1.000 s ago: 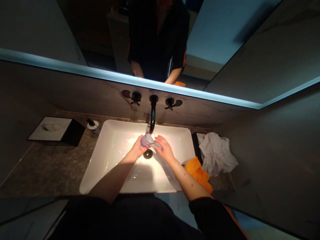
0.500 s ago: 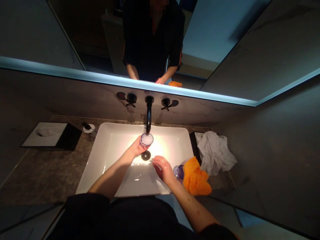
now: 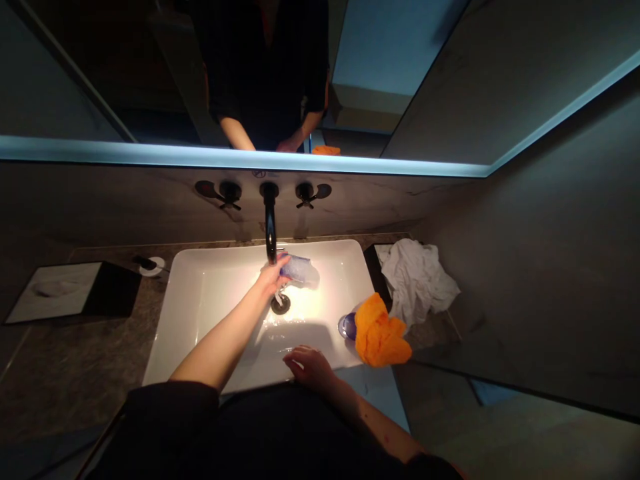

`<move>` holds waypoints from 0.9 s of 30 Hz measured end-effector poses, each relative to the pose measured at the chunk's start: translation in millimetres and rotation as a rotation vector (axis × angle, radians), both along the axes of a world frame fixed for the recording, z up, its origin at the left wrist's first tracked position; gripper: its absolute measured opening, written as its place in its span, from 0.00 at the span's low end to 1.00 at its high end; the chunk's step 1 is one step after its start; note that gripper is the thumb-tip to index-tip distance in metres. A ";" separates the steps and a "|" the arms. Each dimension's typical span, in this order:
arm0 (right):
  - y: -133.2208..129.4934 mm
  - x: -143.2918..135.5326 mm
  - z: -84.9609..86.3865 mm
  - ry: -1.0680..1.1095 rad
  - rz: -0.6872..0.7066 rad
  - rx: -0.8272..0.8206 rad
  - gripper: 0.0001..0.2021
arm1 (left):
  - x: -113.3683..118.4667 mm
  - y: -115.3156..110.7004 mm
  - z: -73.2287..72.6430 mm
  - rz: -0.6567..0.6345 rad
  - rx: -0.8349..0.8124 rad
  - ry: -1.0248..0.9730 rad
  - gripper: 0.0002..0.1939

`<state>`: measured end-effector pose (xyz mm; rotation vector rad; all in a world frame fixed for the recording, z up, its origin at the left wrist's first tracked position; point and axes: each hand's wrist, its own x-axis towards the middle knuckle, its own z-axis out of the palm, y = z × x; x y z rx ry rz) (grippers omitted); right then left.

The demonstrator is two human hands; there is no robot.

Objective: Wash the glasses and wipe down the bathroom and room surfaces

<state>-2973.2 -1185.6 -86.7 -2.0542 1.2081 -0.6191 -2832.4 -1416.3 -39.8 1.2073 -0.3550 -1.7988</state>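
Note:
My left hand [image 3: 271,276] grips a clear bluish glass [image 3: 299,269] tipped on its side over the white sink [image 3: 200,313], just right of the black spout [image 3: 271,223]. Water pours from it toward the drain [image 3: 281,304]. My right hand [image 3: 309,364] hovers low at the sink's near rim, fingers loosely apart, holding nothing. A second bluish glass [image 3: 347,325] stands at the sink's right edge, partly covered by an orange cloth [image 3: 379,335].
A crumpled white towel [image 3: 416,279] lies on the counter right of the sink. Two black tap handles [image 3: 306,193] flank the spout on the wall. A small soap dispenser [image 3: 149,265] and a dark tray [image 3: 75,289] sit at the left. The mirror above reflects a person.
My right hand left the glass and drew back to the sink's near rim. My left hand tipped the glass from upright under the spout onto its side, spilling water.

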 end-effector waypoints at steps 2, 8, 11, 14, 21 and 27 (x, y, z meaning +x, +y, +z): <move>1.2 -2.2 -0.9 -0.013 0.004 -0.011 0.08 | -14.9 -0.8 4.6 -0.015 -0.108 -0.102 0.23; 1.7 -11.8 -3.0 -0.028 -0.015 -0.017 0.10 | -32.0 -0.8 23.8 -0.155 -0.489 -0.376 0.28; -0.2 -14.8 -3.8 -0.023 -0.016 -0.030 0.10 | -22.7 -2.4 28.0 -0.135 -0.523 -0.424 0.28; -5.8 -15.4 -0.4 -0.029 -0.012 -0.055 0.10 | -5.8 -3.4 22.2 -0.057 -0.385 -0.378 0.26; -51.0 -10.2 18.9 -0.146 -0.086 -0.137 0.10 | 29.8 5.4 -10.7 -0.002 -0.014 -0.334 0.10; -125.0 -6.8 14.2 -0.255 -0.337 -0.148 0.21 | 42.0 13.3 -23.3 0.000 0.149 -0.100 0.14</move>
